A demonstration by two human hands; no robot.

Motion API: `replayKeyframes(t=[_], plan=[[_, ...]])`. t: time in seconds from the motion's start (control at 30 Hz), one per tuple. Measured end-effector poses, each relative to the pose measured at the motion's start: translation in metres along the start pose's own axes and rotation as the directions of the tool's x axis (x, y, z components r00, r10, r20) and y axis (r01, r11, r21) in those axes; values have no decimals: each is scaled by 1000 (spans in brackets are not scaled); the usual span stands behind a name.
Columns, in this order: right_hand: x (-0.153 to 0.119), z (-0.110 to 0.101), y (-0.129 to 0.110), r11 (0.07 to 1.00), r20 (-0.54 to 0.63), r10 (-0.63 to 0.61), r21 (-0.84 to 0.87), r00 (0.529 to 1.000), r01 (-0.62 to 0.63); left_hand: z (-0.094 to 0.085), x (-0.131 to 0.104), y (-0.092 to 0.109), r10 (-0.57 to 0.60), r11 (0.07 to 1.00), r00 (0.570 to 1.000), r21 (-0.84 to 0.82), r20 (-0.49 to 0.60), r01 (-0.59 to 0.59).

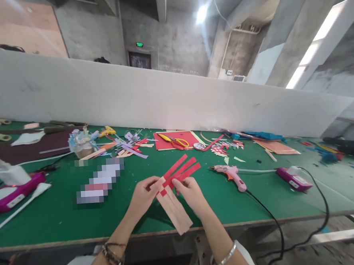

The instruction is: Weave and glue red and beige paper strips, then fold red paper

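Several red-and-tan strips [175,211], left grip [144,194] pinching them closed, right grip [193,194] likewise

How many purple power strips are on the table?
2. The left power strip sits at the picture's left edge, partly cut off; the right power strip lies right of the pink glue gun. More could be hidden.

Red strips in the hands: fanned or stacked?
Fanned: the red strips have their free ends apart, green table showing between the tips; they converge towards the tan strips.
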State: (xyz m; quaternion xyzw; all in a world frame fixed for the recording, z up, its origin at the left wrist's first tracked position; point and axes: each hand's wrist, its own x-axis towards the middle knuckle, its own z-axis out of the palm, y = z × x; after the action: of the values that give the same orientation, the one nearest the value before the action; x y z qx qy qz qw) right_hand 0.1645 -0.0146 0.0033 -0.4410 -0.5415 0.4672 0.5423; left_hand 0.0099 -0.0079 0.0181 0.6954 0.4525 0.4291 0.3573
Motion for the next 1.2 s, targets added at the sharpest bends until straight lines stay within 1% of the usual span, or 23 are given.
replayKeyframes(t=[0.1, 0.23, 0.33, 0.4, 0.53, 0.6, 0.7, 0.8, 0.9, 1.0, 1.07, 1.13, 1.2], plan=[[-2, -1, 2, 997, 63, -13, -74, 998, 17, -1, 0, -8, 8, 998, 998, 65, 65, -13], [-5, -3, 3, 982, 66, -1, -189, 998, 14, -3, -3, -12, -3, 998, 983, 55, 182, -7], [-6, -3, 4, 970, 91, 21, -245, 996, 2, -5, -5, -13, -20, 998, 962, 69, 273, 1], [-6, -2, 5, 956, 96, 15, -292, 995, 13, -7, -5, -13, -35, 998, 949, 68, 312, 14], [-6, 2, 6, 921, 78, -91, -373, 993, 114, -9, -5, -15, -26, 998, 952, 60, 306, 8], [-6, 3, 6, 918, 82, -125, -369, 989, 147, -9, -4, -17, -15, 998, 955, 57, 296, -2], [-5, 2, 7, 946, 90, -77, -307, 993, 102, -11, -3, -22, -20, 998, 950, 64, 310, 0], [-4, -1, 6, 970, 65, -33, -237, 997, 47, -13, -4, -23, -46, 995, 928, 102, 370, 8], [-5, -2, 4, 969, 57, -27, -245, 998, 40, -13, -6, -22, -2, 992, 919, 117, 395, -48], [-6, -1, 4, 957, 112, -34, -281, 993, 65, -10, -6, -22, 42, 989, 931, 116, 363, -90], [-7, 0, 6, 954, 121, -55, -288, 991, 88, -9, -5, -22, 53, 983, 941, 147, 335, -108], [-7, 0, 7, 958, 103, -57, -275, 993, 84, -8, -4, -23, 74, 975, 946, 179, 315, -136], [-5, -1, 8, 969, 67, -37, -242, 997, 53, -8, -4, -21, 90, 969, 946, 192, 310, -156]])
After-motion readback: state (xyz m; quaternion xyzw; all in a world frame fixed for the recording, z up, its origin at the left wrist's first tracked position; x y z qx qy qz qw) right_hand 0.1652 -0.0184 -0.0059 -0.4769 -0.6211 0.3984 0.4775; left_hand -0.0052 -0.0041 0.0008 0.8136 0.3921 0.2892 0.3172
